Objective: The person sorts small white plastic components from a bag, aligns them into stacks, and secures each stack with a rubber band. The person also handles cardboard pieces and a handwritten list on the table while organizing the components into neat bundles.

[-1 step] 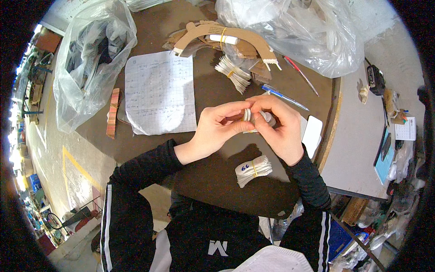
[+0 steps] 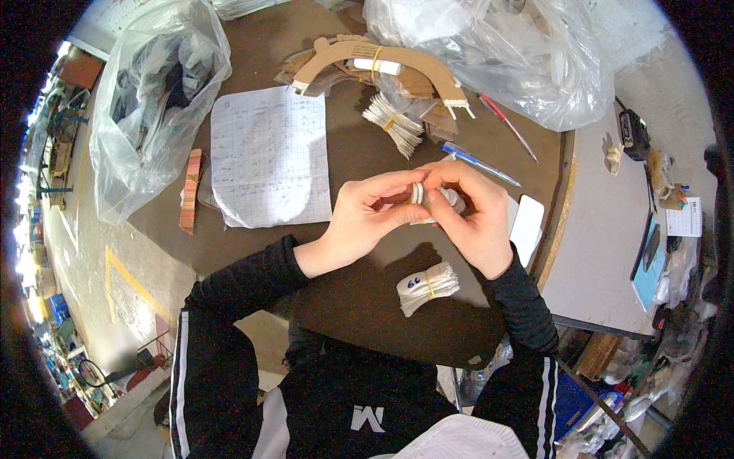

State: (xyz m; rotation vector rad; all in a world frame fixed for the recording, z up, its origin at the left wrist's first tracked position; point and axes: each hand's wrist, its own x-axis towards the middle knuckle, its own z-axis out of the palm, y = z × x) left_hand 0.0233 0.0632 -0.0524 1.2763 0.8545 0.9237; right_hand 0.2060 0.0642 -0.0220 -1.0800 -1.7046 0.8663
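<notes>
In front of my chest, both hands hold a small bundle of white slips (image 2: 417, 193), their edges stacked together. My left hand (image 2: 363, 213) pinches it between thumb and fingers from the left. On the other side, the thumb and fingers of my right hand (image 2: 472, 210) close on it, covering much of it. Below my hands, another bundle of white slips (image 2: 428, 288) lies on the brown tabletop (image 2: 352, 314), bound by a yellow rubber band and marked in blue ink. Farther off lies a third banded white bundle (image 2: 393, 124), fanned out at both ends.
A handwritten grid sheet (image 2: 269, 164) and a reddish strip bundle (image 2: 190, 191) lie left. Beyond are curved brown cardboard pieces (image 2: 417, 57). Clear plastic bags (image 2: 157, 107) stand at the back. Right are a blue pen (image 2: 483, 165), a red pen (image 2: 508, 128) and a white card (image 2: 526, 229).
</notes>
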